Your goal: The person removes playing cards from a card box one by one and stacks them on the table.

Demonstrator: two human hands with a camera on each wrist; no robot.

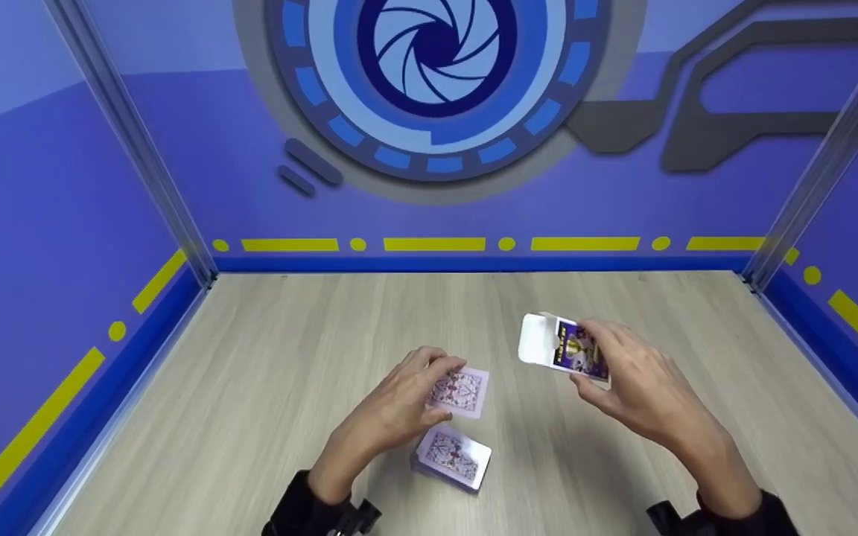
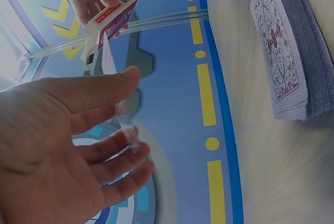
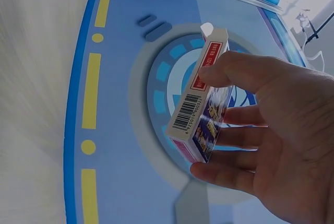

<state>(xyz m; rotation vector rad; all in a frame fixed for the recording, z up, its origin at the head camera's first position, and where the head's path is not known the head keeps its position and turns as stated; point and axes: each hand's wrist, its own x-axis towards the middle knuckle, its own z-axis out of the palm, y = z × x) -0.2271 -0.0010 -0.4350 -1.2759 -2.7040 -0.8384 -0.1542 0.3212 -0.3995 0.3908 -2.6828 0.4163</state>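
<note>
My left hand (image 1: 403, 398) pinches a thin playing card (image 1: 460, 391), patterned back up, between thumb and fingers. Edge-on in the left wrist view, the card (image 2: 108, 57) looks very thin; whether it is a single one I cannot tell. Just below that hand a deck of playing cards (image 1: 453, 458) lies on the table, backs up, its top slightly uneven. My right hand (image 1: 641, 380) holds a card box (image 1: 580, 350) above the table, its white flap open towards the left. A barcode shows on the side of the box (image 3: 188, 112) in the right wrist view. Its inside is hidden.
The light wood table (image 1: 310, 320) is bounded by a blue patterned back wall (image 1: 436, 216) and blue side walls (image 1: 49, 298). Metal posts (image 1: 131, 141) stand at the corners.
</note>
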